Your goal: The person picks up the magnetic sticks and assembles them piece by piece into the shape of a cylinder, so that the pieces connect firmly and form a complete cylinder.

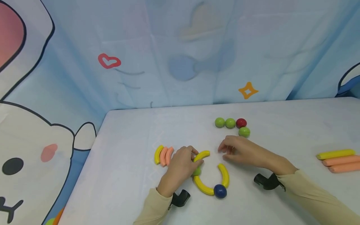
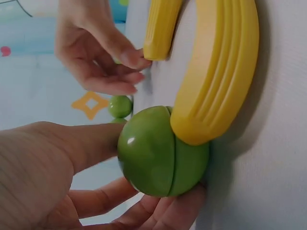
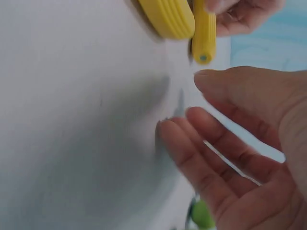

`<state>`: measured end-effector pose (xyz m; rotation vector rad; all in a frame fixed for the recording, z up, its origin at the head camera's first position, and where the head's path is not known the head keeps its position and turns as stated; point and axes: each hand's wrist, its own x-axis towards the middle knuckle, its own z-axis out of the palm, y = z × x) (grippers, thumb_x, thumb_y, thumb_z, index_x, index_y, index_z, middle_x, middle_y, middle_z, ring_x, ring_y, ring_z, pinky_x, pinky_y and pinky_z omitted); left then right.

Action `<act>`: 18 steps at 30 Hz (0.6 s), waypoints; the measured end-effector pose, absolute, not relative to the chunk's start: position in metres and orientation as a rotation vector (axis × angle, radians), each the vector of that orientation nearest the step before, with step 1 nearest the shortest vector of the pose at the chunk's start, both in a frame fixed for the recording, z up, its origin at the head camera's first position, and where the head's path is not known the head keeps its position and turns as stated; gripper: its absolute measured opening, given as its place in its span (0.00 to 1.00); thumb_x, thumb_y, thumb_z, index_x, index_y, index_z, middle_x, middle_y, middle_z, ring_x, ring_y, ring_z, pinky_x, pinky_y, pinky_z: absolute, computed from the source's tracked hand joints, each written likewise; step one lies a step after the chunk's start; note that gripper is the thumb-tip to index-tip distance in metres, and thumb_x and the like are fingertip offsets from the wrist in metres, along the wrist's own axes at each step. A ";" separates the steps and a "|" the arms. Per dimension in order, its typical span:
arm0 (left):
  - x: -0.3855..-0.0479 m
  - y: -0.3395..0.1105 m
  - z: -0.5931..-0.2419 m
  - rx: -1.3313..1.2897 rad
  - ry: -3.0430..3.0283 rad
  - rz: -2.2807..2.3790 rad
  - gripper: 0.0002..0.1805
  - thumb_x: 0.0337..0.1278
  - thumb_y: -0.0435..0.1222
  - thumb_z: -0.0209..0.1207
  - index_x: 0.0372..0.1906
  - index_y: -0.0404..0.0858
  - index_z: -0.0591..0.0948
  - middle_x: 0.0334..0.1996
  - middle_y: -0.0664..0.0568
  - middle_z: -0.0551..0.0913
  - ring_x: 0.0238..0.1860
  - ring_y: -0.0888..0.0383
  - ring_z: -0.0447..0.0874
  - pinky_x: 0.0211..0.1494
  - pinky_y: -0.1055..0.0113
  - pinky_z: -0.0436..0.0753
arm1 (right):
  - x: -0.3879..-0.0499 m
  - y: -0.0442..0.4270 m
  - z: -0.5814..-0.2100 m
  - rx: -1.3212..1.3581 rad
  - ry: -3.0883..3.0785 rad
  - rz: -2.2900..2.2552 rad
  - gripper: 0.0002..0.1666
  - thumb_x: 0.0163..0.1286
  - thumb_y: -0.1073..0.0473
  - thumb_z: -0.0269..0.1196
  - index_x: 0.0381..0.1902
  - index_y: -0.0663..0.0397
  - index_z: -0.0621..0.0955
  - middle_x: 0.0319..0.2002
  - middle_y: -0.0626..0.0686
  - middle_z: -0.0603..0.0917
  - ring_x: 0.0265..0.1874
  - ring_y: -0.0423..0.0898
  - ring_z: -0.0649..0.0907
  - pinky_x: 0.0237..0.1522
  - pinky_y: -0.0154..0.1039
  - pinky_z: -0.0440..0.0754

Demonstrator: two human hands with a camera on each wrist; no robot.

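My left hand [image 1: 181,164] has its thumb and fingers about the upper curved yellow piece [image 1: 203,154]; in the right wrist view its fingertips touch that piece [image 3: 204,40]. A green ball [image 2: 163,151] lies beside the left palm, against the end of the lower yellow piece [image 2: 216,76]. That lower piece [image 1: 203,186] meets a dark blue ball [image 1: 220,191], which touches the right-hand yellow piece [image 1: 224,175]. Just right of this broken ring, my right hand [image 1: 247,151] hovers with relaxed, bent fingers, empty in the right wrist view [image 3: 240,148].
Behind the right hand are several balls: green [image 1: 219,122], red [image 1: 241,122] and another green [image 1: 244,132]. A yellow piece [image 1: 158,154] and two orange pieces [image 1: 166,156] lie left of the left hand. Yellow [image 1: 336,154] and orange pieces [image 1: 344,164] sit far right.
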<state>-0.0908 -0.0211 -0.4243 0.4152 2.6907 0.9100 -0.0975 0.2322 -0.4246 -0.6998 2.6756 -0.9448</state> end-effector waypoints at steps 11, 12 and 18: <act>-0.085 -0.026 -0.422 0.383 2.602 0.942 0.14 0.61 0.32 0.72 0.46 0.30 0.83 0.26 0.54 0.76 0.28 0.60 0.72 0.30 0.73 0.73 | -0.106 0.284 -0.419 -0.732 3.136 -0.870 0.19 0.56 0.72 0.78 0.46 0.55 0.88 0.45 0.52 0.82 0.41 0.49 0.80 0.42 0.48 0.84; -0.084 -0.027 -0.421 0.383 2.589 0.948 0.14 0.61 0.32 0.72 0.47 0.29 0.82 0.25 0.54 0.76 0.27 0.60 0.72 0.29 0.73 0.72 | -0.107 0.286 -0.419 -0.707 3.145 -0.854 0.20 0.56 0.72 0.78 0.47 0.56 0.88 0.46 0.54 0.82 0.43 0.51 0.81 0.44 0.51 0.85; -0.084 -0.029 -0.422 0.369 2.591 0.963 0.14 0.62 0.33 0.72 0.47 0.30 0.83 0.28 0.53 0.77 0.29 0.60 0.72 0.30 0.73 0.73 | -0.109 0.288 -0.423 -0.578 3.063 -0.769 0.18 0.61 0.70 0.76 0.50 0.63 0.88 0.50 0.61 0.82 0.47 0.58 0.83 0.48 0.58 0.86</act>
